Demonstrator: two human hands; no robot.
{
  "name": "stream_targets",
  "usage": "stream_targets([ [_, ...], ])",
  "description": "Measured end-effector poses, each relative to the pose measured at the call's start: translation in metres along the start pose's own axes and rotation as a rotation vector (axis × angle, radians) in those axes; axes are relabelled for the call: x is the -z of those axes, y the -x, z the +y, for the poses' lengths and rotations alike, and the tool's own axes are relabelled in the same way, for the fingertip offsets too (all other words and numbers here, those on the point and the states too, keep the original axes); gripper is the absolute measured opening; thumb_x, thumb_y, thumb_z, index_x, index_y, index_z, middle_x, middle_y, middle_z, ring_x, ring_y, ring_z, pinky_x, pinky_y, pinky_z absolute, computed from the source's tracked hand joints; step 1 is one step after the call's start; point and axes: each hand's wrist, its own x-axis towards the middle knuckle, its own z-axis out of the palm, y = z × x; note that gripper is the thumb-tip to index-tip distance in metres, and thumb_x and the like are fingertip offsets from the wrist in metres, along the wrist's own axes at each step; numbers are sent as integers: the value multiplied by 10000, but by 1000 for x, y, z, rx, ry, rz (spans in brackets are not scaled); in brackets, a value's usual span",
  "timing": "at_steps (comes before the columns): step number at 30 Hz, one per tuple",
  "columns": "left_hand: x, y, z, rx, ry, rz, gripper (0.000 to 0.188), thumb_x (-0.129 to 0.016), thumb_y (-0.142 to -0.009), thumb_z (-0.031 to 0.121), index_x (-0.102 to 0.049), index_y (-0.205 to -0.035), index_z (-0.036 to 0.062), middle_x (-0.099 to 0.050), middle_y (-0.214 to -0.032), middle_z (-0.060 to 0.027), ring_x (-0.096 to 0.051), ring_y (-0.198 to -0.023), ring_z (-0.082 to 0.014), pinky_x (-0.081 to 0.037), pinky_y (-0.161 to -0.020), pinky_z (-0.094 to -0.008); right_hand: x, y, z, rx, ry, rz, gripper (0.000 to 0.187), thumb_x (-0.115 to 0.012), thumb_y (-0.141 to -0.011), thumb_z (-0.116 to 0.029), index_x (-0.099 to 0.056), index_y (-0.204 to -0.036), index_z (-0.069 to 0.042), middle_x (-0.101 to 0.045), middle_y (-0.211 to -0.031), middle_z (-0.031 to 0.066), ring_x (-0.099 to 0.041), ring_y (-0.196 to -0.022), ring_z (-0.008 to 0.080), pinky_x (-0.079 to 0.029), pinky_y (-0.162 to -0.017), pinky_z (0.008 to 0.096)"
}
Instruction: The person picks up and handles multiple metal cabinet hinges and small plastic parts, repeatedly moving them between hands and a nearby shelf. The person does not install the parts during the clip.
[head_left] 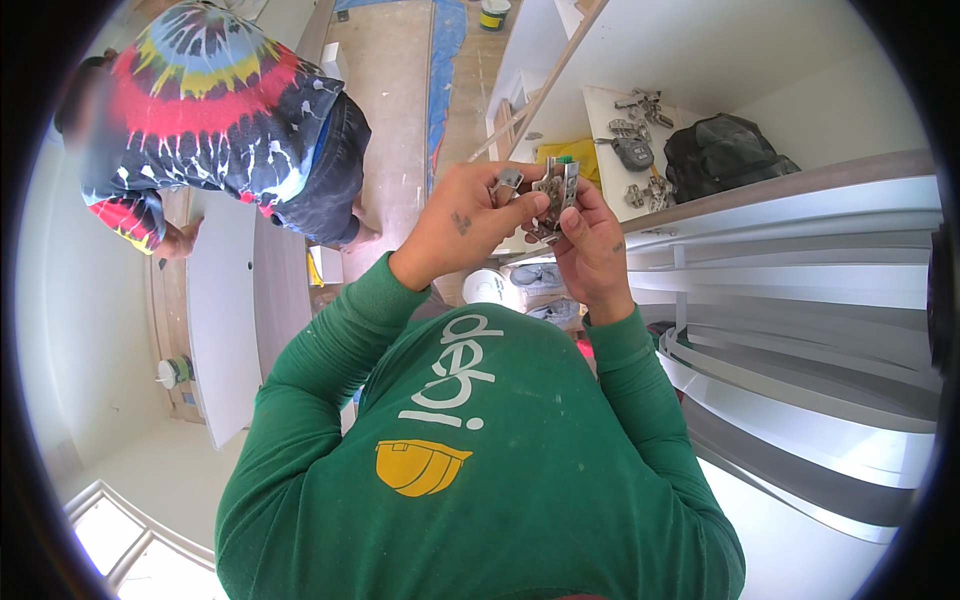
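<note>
In front of my chest, both hands hold metal cabinet hinges. My left hand point(462, 218) is closed around a silver hinge point(508, 181), its cup end sticking up by the index finger. The left thumb also presses on a second hinge point(546, 198) between the two hands. My right hand point(596, 245) pinches the side of the hinge cluster, with the thumb on an upright metal arm point(571, 184). Fingers hide much of the metal, so I cannot tell how the pieces join.
Several loose hinges point(630, 130) lie on a white shelf at the right, near a black backpack point(725, 160). Curved pale edging strips point(790, 350) hang below. At the left, a person in a tie-dye shirt point(215, 110) bends over a white panel point(222, 330). A white bucket point(485, 288) stands below my hands.
</note>
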Motion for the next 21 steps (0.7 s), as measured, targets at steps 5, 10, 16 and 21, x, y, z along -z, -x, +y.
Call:
stream_targets([
  [5,2,3,0,2,-37,-8,414,-765,-978,195,-704,-1331,-13,-617,-716,47,-509,-627,-21,-410,-558,-209,-3,3,0,-12,-40,10,619,-760,-984,-295,-472,-1456,-17,-676,-1250,101,-694,-1072,204,-596,-902,383],
  [10,-5,5,-1,27,-57,-27,397,-762,-981,194,-711,-1313,-16,-611,-708,51,-491,-619,-23,-394,-550,-215,6,7,1,-34,-148,-46,584,-747,-999,-217,-453,-1469,-34,-661,-1264,100,-685,-1111,196,-593,-969,382],
  [16,-2,8,9,51,-84,-70,373,-748,-988,181,-711,-1299,-21,-656,-734,32,-496,-617,-21,-394,-551,-215,10,8,6,-96,-215,-76,613,-771,-979,-289,-464,-1465,-73,-648,-1295,81,-686,-1139,209,-599,-980,398],
  [21,-4,8,4,65,-128,-94,393,-738,-992,166,-681,-1328,-29,-722,-845,-5,-564,-685,-27,-443,-593,-214,19,9,7,-111,-232,-100,644,-798,-954,-323,-480,-1456,-75,-650,-1306,97,-687,-1147,216,-602,-975,398],
])
